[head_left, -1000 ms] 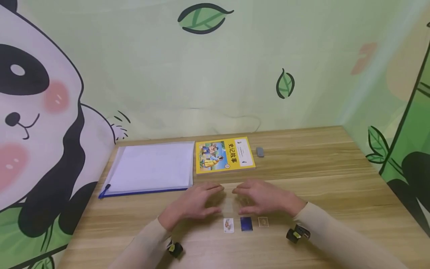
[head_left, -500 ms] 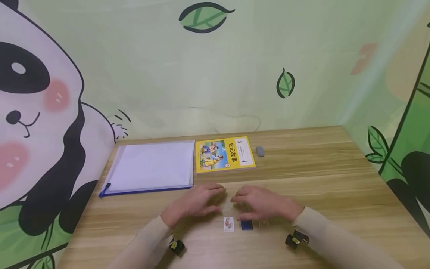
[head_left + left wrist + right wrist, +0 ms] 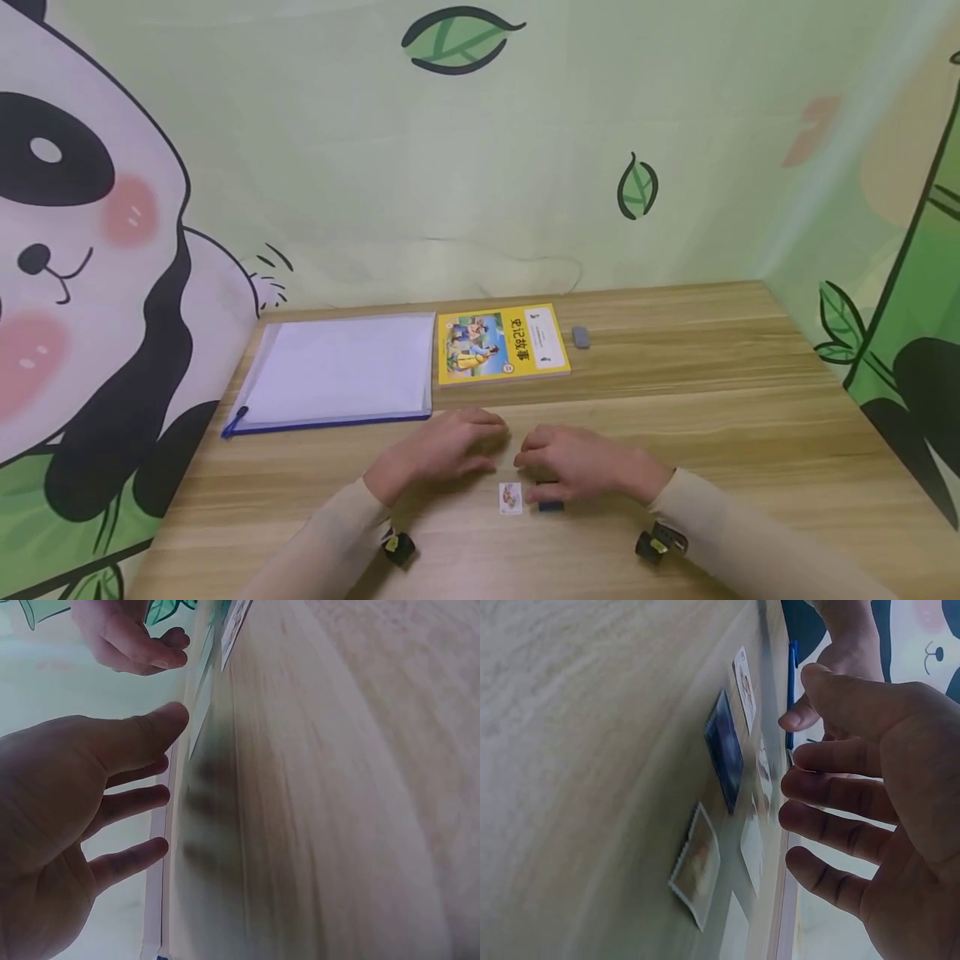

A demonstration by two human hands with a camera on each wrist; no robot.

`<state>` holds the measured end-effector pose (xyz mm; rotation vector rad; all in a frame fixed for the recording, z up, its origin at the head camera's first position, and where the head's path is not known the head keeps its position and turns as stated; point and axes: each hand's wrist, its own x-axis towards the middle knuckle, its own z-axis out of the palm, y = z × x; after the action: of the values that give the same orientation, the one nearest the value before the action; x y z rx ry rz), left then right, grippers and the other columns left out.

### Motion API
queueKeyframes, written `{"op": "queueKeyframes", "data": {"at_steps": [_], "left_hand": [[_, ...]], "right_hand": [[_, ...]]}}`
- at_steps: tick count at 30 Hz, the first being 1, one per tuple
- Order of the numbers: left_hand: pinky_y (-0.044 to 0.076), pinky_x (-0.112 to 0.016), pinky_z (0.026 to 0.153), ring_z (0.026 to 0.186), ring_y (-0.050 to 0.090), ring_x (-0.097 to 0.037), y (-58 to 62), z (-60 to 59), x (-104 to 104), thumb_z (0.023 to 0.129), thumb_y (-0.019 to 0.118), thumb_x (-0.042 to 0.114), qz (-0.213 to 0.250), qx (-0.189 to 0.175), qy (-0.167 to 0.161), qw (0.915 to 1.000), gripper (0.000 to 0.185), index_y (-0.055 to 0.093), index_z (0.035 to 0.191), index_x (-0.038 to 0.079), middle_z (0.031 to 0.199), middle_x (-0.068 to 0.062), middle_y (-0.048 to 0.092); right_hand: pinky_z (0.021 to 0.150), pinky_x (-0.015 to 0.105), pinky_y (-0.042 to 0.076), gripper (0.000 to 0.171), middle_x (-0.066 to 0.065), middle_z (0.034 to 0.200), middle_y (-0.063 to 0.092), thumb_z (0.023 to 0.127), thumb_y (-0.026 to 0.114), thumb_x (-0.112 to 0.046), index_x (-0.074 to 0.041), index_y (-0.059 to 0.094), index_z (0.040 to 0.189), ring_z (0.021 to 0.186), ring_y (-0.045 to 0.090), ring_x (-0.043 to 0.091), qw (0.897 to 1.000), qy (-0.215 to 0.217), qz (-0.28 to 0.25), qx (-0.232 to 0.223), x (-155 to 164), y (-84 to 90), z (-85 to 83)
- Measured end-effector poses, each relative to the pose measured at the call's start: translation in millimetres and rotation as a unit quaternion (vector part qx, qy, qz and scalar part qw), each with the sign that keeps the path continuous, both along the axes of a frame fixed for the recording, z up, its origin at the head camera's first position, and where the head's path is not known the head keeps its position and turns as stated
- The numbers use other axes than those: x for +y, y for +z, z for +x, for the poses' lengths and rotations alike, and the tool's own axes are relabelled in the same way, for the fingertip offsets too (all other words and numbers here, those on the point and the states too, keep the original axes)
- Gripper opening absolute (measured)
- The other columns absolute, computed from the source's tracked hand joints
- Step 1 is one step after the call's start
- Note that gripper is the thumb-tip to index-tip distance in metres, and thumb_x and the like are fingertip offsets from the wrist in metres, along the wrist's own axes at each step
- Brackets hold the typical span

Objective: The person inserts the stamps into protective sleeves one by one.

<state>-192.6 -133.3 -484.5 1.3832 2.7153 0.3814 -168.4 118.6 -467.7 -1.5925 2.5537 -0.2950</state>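
Hovering both hands over small stamps on the wooden table (image 3: pixel 712 400).

Left hand (image 3: pixel 438 454) and right hand (image 3: pixel 585 467) float with relaxed, spread fingers, gripping nothing. The white stamp (image 3: pixel 510 498) lies bare at 6 o'clock between them, long axis toward 12; the blue stamp (image 3: pixel 550 505) peeks from under the right hand. Picking looks next: it calls for a fingertip pinch.

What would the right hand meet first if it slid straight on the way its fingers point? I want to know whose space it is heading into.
Most likely the left hand: the right hand points its fingers leftward across the table, and the left hand's fingertips lie just ahead, though depth is unclear.
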Motion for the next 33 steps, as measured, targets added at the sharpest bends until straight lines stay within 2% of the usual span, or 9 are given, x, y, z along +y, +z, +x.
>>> {"op": "queueKeyframes", "data": {"at_steps": [7, 17, 23, 28, 33], "left_hand": [[0.045, -0.032, 0.109, 0.124, 0.056, -0.017, 2.7, -1.9, 4, 0.091, 0.069, 0.024, 0.008, 0.000, -0.024, 0.9997, 0.040, 0.062, 0.129, 0.013, 0.134, -0.002, 0.061], [0.043, -0.030, 0.110, 0.127, 0.054, -0.015, 3.4, -10.6, 8, 0.089, 0.072, 0.024, -0.010, -0.032, -0.023, 0.9992, 0.042, 0.062, 0.129, 0.015, 0.135, 0.001, 0.060], [0.041, -0.030, 0.112, 0.128, 0.053, -0.014, 0.3, -13.7, 8, 0.088, 0.073, 0.025, -0.011, -0.036, -0.028, 0.9989, 0.043, 0.063, 0.129, 0.016, 0.134, 0.003, 0.060], [0.041, -0.030, 0.112, 0.128, 0.053, -0.013, -3.5, -15.5, 7, 0.088, 0.073, 0.028, -0.009, -0.045, -0.029, 0.9985, 0.044, 0.062, 0.129, 0.017, 0.134, 0.004, 0.061], [0.041, -0.030, 0.112, 0.129, 0.052, -0.013, -9.1, -17.7, 4, 0.087, 0.073, 0.029, 0.002, -0.056, -0.031, 0.9979, 0.046, 0.062, 0.130, 0.017, 0.135, 0.003, 0.059]], "right_hand": [[0.093, 0.028, 0.054, 0.043, 0.003, 0.113, 0.066, 0.092, 0.064, -0.044, -0.010, 0.066, 0.119, 0.104, 0.061, 0.014, 0.999, 0.022, -0.013, 0.023, -1, -2.5, 1.2], [0.091, 0.026, 0.054, 0.040, 0.002, 0.111, 0.066, 0.092, 0.065, -0.041, -0.011, 0.067, 0.118, 0.102, 0.062, 0.012, 1.000, 0.023, -0.008, 0.016, -5, -2.4, 4.8], [0.088, 0.024, 0.054, 0.039, 0.001, 0.109, 0.065, 0.092, 0.066, -0.040, -0.011, 0.068, 0.118, 0.099, 0.061, 0.009, 1.000, 0.016, -0.003, 0.009, -7, -5.5, 8.9], [0.090, 0.024, 0.054, 0.041, 0.001, 0.113, 0.065, 0.093, 0.064, -0.041, -0.011, 0.067, 0.121, 0.101, 0.060, 0.010, 1.000, -0.007, -0.002, -0.007, -7, -7.8, 13.7], [0.095, 0.028, 0.052, 0.042, 0.001, 0.117, 0.063, 0.092, 0.064, -0.043, -0.012, 0.066, 0.122, 0.107, 0.058, 0.012, 0.998, -0.058, -0.017, -0.030, -8, -7.9, 23.1]]}}
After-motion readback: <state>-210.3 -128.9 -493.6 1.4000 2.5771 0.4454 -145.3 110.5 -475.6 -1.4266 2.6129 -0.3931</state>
